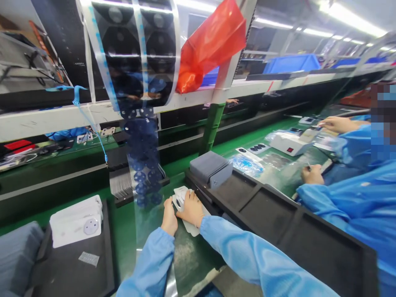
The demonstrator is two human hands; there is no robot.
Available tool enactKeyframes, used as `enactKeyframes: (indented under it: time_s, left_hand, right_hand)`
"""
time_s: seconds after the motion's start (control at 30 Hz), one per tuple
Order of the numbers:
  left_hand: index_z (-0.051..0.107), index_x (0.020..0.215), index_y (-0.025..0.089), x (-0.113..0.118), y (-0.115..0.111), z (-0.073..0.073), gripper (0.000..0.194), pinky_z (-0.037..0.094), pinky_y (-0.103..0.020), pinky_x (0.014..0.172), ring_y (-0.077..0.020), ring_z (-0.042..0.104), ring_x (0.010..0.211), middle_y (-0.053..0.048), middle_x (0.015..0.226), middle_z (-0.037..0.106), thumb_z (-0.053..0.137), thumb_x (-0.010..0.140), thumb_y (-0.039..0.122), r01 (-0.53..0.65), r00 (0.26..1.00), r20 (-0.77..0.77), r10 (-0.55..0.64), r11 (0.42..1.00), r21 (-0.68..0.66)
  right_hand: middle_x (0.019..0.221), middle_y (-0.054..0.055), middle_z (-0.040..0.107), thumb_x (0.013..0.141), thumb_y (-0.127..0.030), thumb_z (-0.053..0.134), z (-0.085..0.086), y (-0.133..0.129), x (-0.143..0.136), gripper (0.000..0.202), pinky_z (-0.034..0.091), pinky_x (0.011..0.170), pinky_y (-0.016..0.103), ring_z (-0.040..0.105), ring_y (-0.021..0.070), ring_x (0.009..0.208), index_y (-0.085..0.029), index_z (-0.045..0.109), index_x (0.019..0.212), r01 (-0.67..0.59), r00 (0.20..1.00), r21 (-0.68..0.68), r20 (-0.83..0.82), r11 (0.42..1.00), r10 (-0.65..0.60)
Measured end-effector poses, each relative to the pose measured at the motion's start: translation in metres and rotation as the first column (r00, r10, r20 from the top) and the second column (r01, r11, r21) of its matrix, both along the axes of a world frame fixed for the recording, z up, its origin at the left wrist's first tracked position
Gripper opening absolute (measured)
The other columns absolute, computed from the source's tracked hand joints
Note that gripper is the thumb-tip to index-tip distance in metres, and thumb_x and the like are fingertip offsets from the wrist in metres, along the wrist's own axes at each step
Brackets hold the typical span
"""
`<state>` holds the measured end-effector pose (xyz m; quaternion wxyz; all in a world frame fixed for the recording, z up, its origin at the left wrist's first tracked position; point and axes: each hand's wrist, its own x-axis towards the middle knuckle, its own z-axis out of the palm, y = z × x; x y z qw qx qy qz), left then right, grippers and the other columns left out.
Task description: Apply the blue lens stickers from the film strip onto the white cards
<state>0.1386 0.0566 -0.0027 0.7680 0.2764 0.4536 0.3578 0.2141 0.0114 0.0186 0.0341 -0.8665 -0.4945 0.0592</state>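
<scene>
A flat white plate with cut-outs [192, 229] is held low over the bench, partly hidden beneath my fingers. My left hand [169, 217] closes on the plate's left edge. Across its top lies my right hand [191, 208], fingers curled onto it and gripping it. Just behind and to the right, a stack of grey plates [206, 166] sits in a black tray [266, 212]. A strip of clear film with dark round pieces [144, 165] hangs down left of my hands.
At left, white plates [76, 222] rest in another black tray [66, 272] beside a grey stack [18, 260]. A film roll [133, 49] and red plastic [213, 45] hang above. On the right, a co-worker's hands [337, 123] work near a white box [289, 142].
</scene>
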Motion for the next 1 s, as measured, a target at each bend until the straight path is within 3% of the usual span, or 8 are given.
enactKeyframes:
  time_s: [0.1, 0.27, 0.43, 0.53, 0.67, 0.73, 0.83, 1.0]
  left_hand:
    - [0.047, 0.126, 0.021, -0.006, 0.007, 0.004, 0.041, 0.034, -0.035, 0.109, -0.0228, 0.038, 0.138, -0.012, 0.142, 0.048, 0.045, 0.09, 0.04, -0.035, 0.998, -0.061, 0.028, 0.994, -0.108]
    - [0.035, 0.141, 0.02, -0.016, 0.012, 0.015, 0.056, 0.039, -0.032, 0.107, -0.0226, 0.045, 0.134, -0.016, 0.145, 0.045, 0.043, 0.092, 0.046, 0.005, 0.999, -0.036, -0.012, 0.985, -0.173]
    - [0.029, 0.146, 0.015, -0.021, 0.015, 0.018, 0.064, 0.039, -0.034, 0.107, -0.0255, 0.047, 0.132, -0.021, 0.144, 0.044, 0.041, 0.093, 0.048, 0.068, 0.998, 0.027, -0.064, 0.98, -0.185]
    - [0.028, 0.146, 0.015, -0.021, 0.017, 0.016, 0.064, 0.04, -0.032, 0.106, -0.0251, 0.047, 0.132, -0.021, 0.144, 0.044, 0.04, 0.093, 0.049, 0.11, 0.992, 0.075, -0.097, 0.977, -0.183]
    - [0.026, 0.147, 0.017, -0.015, 0.013, 0.01, 0.066, 0.044, -0.032, 0.1, -0.0236, 0.056, 0.123, -0.019, 0.138, 0.051, 0.039, 0.093, 0.053, 0.186, 0.974, 0.165, -0.157, 0.967, -0.175]
    - [0.029, 0.145, 0.015, -0.01, 0.009, 0.007, 0.066, 0.046, -0.033, 0.098, -0.0233, 0.062, 0.114, -0.018, 0.126, 0.06, 0.038, 0.093, 0.055, 0.242, 0.952, 0.23, -0.201, 0.956, -0.164]
    - [0.041, 0.136, 0.013, -0.003, 0.002, 0.002, 0.061, 0.046, -0.037, 0.095, -0.0243, 0.067, 0.099, -0.013, 0.102, 0.07, 0.038, 0.092, 0.056, 0.325, 0.908, 0.322, -0.269, 0.936, -0.136]
    - [0.058, 0.114, 0.018, 0.006, -0.006, -0.007, 0.051, 0.044, -0.036, 0.093, -0.0228, 0.067, 0.09, -0.007, 0.091, 0.071, 0.039, 0.091, 0.06, 0.378, 0.858, 0.404, -0.317, 0.922, -0.079]
  right_hand:
    - [0.143, 0.037, 0.034, 0.059, -0.036, 0.08, 0.005, 0.006, 0.004, 0.113, 0.043, 0.096, 0.041, 0.044, 0.0411, 0.127, 0.006, 0.02, 0.146, 0.025, 1.0, -0.026, -0.01, 0.999, -0.025]
    - [0.155, 0.027, 0.013, 0.067, -0.021, 0.072, 0.01, 0.01, 0.007, 0.106, 0.048, 0.084, 0.044, 0.047, 0.0444, 0.123, -0.021, 0.01, 0.153, -0.062, 0.997, -0.036, 0.042, 0.997, 0.064]
    - [0.15, 0.027, 0.026, 0.071, -0.015, 0.063, 0.013, 0.012, 0.016, 0.095, 0.049, 0.084, 0.044, 0.056, 0.0401, 0.114, -0.019, 0.015, 0.152, -0.15, 0.987, -0.043, 0.046, 0.988, 0.152]
    - [0.151, 0.028, 0.021, 0.071, -0.017, 0.063, 0.019, 0.014, 0.026, 0.091, 0.05, 0.083, 0.042, 0.064, 0.0348, 0.101, -0.016, 0.02, 0.151, -0.188, 0.981, -0.04, 0.032, 0.981, 0.19]
    - [0.152, 0.026, 0.02, 0.073, -0.016, 0.06, 0.027, 0.015, 0.036, 0.085, 0.051, 0.083, 0.041, 0.066, 0.0322, 0.098, -0.015, 0.022, 0.15, -0.213, 0.977, -0.02, 0.026, 0.977, 0.213]
    - [0.153, 0.025, 0.018, 0.074, -0.013, 0.058, 0.029, 0.014, 0.036, 0.086, 0.051, 0.084, 0.04, 0.064, 0.0326, 0.103, -0.017, 0.019, 0.151, -0.226, 0.974, -0.012, 0.031, 0.974, 0.226]
    - [0.158, 0.022, 0.0, 0.076, -0.007, 0.055, 0.03, 0.012, 0.032, 0.087, 0.051, 0.084, 0.039, 0.057, 0.0354, 0.115, -0.024, 0.016, 0.152, -0.285, 0.955, -0.004, 0.083, 0.958, 0.285]
    - [0.159, 0.014, -0.013, 0.081, -0.01, 0.054, 0.031, 0.012, 0.03, 0.067, 0.052, 0.083, 0.045, 0.054, 0.0389, 0.117, -0.026, 0.039, 0.144, -0.394, 0.906, -0.044, 0.146, 0.918, 0.396]
